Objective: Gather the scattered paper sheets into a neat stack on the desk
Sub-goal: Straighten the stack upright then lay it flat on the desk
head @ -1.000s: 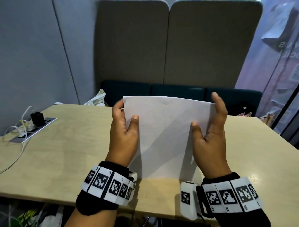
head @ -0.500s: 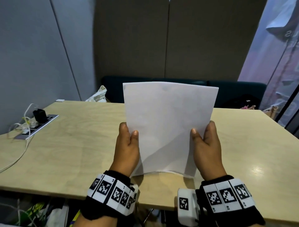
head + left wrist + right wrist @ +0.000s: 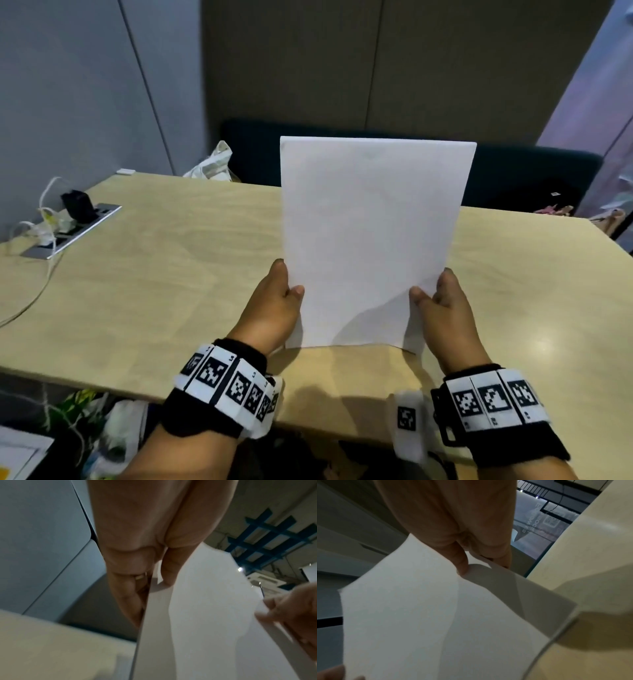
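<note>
A stack of white paper sheets (image 3: 370,240) stands upright on its short bottom edge on the wooden desk (image 3: 154,291). My left hand (image 3: 274,305) pinches the stack's left edge low down, thumb in front and fingers behind. My right hand (image 3: 442,308) pinches the right edge the same way. The left wrist view shows the paper sheets (image 3: 205,615) edge-on between thumb and fingers. In the right wrist view the paper sheets (image 3: 419,608) bend slightly under the thumb. The stack's bottom right corner sits a little uneven.
A power strip (image 3: 72,229) with a black charger (image 3: 77,205) and white cables lies at the desk's left. A white bag (image 3: 212,164) sits behind the far edge on a dark bench (image 3: 531,178). Bags lie on the floor at lower left.
Both hands have slid down the stack's sides from near the top to the lower part. The stack now stands taller and straighter on the desk.
</note>
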Available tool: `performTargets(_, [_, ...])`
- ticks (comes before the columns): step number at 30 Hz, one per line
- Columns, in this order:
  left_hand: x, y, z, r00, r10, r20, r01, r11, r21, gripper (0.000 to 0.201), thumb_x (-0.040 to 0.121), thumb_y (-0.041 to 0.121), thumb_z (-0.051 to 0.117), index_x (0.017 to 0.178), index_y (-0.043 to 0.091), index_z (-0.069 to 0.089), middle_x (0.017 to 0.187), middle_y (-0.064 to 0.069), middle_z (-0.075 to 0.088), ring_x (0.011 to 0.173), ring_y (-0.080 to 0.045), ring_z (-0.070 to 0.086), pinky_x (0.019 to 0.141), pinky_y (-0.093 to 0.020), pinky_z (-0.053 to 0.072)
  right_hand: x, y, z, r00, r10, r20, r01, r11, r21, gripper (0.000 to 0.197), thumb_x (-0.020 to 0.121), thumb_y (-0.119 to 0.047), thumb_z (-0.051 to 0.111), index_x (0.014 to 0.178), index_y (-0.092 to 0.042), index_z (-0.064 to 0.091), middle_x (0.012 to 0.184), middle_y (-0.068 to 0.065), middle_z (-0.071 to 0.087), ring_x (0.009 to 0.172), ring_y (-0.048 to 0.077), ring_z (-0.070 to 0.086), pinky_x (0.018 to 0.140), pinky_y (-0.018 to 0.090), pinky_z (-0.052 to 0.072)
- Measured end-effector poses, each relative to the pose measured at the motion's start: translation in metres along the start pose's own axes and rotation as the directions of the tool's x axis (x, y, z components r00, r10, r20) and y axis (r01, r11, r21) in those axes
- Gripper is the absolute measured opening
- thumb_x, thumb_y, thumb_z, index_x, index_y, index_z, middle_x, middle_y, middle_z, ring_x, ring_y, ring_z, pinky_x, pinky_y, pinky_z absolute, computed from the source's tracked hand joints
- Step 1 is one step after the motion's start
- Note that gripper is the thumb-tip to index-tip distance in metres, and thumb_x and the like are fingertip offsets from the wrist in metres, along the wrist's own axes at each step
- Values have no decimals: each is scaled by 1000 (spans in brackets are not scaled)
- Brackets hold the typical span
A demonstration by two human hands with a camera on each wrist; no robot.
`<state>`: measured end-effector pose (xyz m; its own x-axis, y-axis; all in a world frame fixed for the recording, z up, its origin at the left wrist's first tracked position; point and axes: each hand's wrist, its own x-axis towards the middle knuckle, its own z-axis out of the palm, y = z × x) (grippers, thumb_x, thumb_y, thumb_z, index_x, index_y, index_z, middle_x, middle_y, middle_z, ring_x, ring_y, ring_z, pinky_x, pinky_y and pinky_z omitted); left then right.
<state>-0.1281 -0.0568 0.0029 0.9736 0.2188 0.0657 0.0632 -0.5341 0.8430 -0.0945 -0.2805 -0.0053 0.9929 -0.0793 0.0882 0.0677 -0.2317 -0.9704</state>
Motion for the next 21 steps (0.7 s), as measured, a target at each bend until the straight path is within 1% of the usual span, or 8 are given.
performTargets(1, [5, 1, -4, 1000, -4, -1, 4, 1000, -6, 11, 97, 15, 45, 98, 4, 44, 90, -17, 53, 86, -31, 53, 71, -31, 42, 9, -1, 3, 1000, -3, 2, 3, 1000, -15, 16, 96, -4, 48, 105, -18, 52, 93, -9, 62, 84, 5, 58, 65, 23, 43])
performTargets(3, [18, 3, -14, 1000, -18, -16, 19, 1000, 20, 20, 97, 14, 46, 79, 13, 36, 72, -2, 40, 66, -17, 41, 56, -27, 31, 30, -5, 14, 1000, -5, 23, 7, 999, -51, 16, 95, -3, 49, 104, -16, 52, 91, -7, 62, 81, 7, 58, 63, 24, 41])
performTargets(5, [33, 3, -30, 998, -52, -26, 53, 998, 44, 27, 96, 14, 47, 73, 17, 33, 70, 0, 37, 63, -13, 36, 55, -28, 27, 49, -12, 32, 997, 20, 69, -15, 997, -76, 17, 94, -2, 49, 103, -16, 52, 89, -5, 62, 79, 10, 58, 63, 26, 42])
performTargets(10, [76, -20, -79, 973, -229, -37, 232, 953, 197, 15, 93, 16, 49, 82, 9, 42, 83, -11, 51, 74, -21, 46, 63, -32, 35, 83, -22, 93, 951, 168, 258, -119, 974, -195, 20, 90, -3, 51, 107, -14, 53, 104, 4, 64, 96, 24, 60, 86, 40, 49])
performTargets(14, [105, -43, -118, 920, -392, 0, 378, 888, 262, 21, 94, 15, 47, 113, 6, 51, 114, -12, 59, 105, -29, 57, 87, -38, 46, 97, -36, 144, 906, 245, 346, -124, 933, -337, 11, 85, 0, 53, 92, -8, 54, 86, 2, 56, 88, 23, 52, 71, 29, 41])
performTargets(16, [119, -49, -136, 901, -433, -7, 413, 856, 311, 28, 93, 13, 47, 120, 6, 51, 123, -12, 58, 111, -30, 55, 93, -36, 45, 104, -42, 173, 866, 298, 402, -127, 908, -398, 11, 86, -9, 54, 76, -15, 51, 81, -3, 51, 84, 18, 47, 71, 31, 41])
performTargets(18, [132, -53, -148, 876, -482, 9, 446, 817, 367, 34, 94, 8, 44, 127, 3, 49, 127, -15, 57, 116, -33, 54, 93, -32, 42, 110, -39, 200, 824, 334, 458, -70, 861, -503, 17, 87, -11, 51, 72, -16, 47, 78, -5, 46, 73, 13, 43, 74, 33, 43])
performTargets(21, [156, -70, -167, 839, -544, 18, 483, 760, 435, 31, 94, 7, 41, 122, 0, 51, 129, -21, 56, 118, -35, 54, 95, -35, 42, 129, -37, 240, 784, 447, 430, -95, 771, -630, 33, 89, -2, 46, 64, -17, 31, 64, -5, 30, 57, 13, 33, 50, 19, 28])
